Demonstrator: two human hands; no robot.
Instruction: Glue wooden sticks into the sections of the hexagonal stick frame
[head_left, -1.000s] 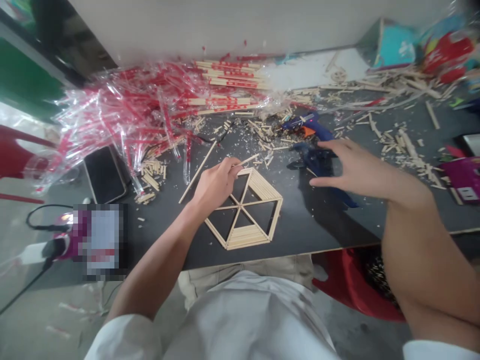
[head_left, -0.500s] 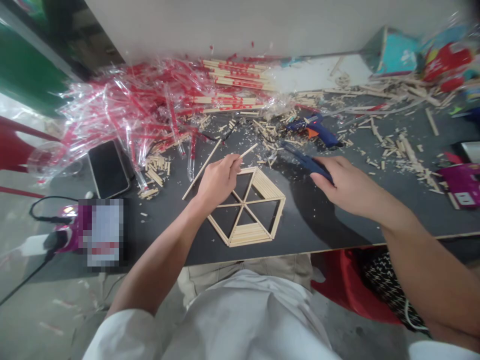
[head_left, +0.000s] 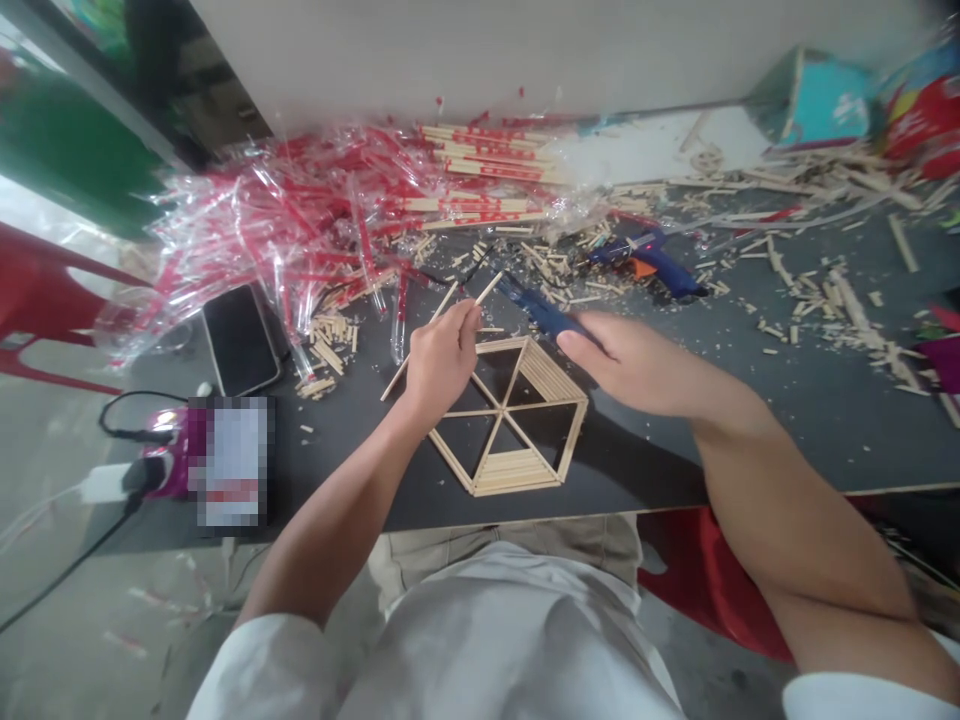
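My left hand (head_left: 442, 355) is closed on a thin wooden stick (head_left: 490, 288), whose tip sticks out past the fingers. In my right hand (head_left: 626, 360) is a dark blue hand tool (head_left: 544, 312), seemingly pliers or cutters, its jaws close to the stick's tip. Below both hands a hexagonal frame of wooden sticks (head_left: 574, 440) lies flat on the dark table (head_left: 645, 470). Spokes cross it, and two of its sections are partly filled with rows of sticks. Another long stick (head_left: 394, 383) lies partly behind my left hand.
Behind my hands rests a blue glue gun (head_left: 664, 268) among cut stick pieces. Red-and-clear wrappers (head_left: 285, 220) and packaged chopsticks (head_left: 487, 160) pile up at the back. To the left are a phone (head_left: 240, 340) and a purple power strip (head_left: 169, 450) with cables.
My right hand has moved left with the blue tool, bringing its jaws to the stick's tip. My left hand still holds the stick, now angled more steeply. The view has shifted slightly.
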